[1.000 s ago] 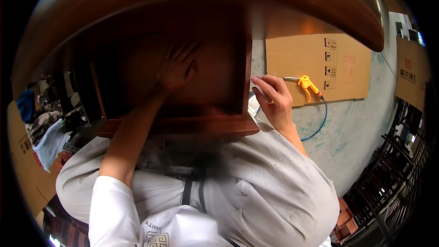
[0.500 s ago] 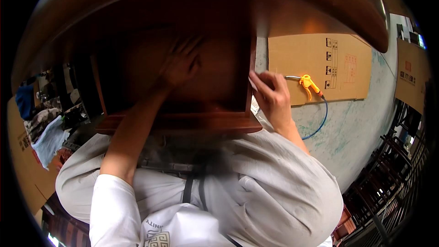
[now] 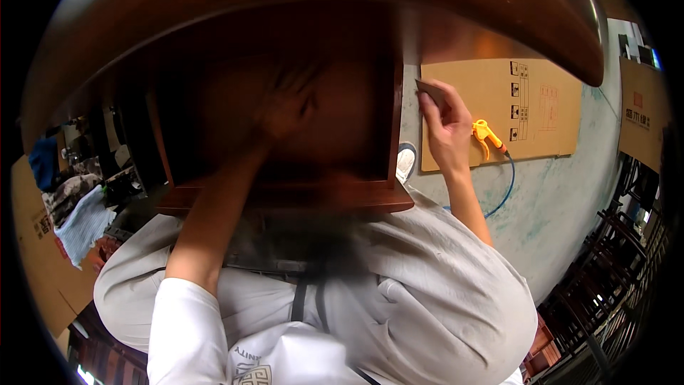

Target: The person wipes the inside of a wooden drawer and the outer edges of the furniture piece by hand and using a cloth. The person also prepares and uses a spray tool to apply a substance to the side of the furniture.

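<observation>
A dark red-brown wooden furniture piece [image 3: 285, 50] fills the upper view, with a frame rail [image 3: 285, 196] across my lap. My left hand [image 3: 288, 103] lies flat with fingers spread on the shadowed inner panel. My right hand [image 3: 445, 125] is at the piece's right upright edge [image 3: 396, 100], fingers closed on a small brown sanding pad [image 3: 429, 89] that touches the wood.
An orange air blow gun [image 3: 488, 135] with a blue hose [image 3: 509, 185] lies on a flat cardboard sheet [image 3: 527, 114] on the grey floor. More cardboard [image 3: 641, 114] stands at right. Cloths and clutter [image 3: 82, 214] sit at left. Dark wooden frames [image 3: 605, 299] stand lower right.
My right hand has risen along the right upright edge, moving farther from me with the pad. My left hand has shifted slightly on the inner panel.
</observation>
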A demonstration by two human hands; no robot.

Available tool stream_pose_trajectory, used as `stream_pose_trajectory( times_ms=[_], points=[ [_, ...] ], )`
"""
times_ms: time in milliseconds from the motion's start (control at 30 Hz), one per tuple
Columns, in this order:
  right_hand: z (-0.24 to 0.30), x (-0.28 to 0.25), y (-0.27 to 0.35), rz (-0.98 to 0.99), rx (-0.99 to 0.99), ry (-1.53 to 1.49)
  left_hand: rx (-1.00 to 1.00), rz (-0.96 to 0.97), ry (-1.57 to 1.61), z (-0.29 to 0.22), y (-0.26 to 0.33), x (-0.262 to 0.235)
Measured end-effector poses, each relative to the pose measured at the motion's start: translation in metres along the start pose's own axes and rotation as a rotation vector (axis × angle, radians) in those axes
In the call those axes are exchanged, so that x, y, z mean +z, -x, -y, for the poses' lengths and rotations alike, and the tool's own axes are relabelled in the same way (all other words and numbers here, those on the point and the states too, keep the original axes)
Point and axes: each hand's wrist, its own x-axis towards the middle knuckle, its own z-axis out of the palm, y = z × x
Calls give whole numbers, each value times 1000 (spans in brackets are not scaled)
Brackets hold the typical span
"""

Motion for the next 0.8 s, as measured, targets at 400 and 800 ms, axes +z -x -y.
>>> stream_pose_trajectory(
  times_ms=[400, 800],
  points=[
    [-21, -30, 32, 74, 478, -597, 4, -6, 28, -3, -2, -8],
    [2, -3, 12, 177, 276, 85, -15, -17, 27, -5, -1, -8]
  ],
)
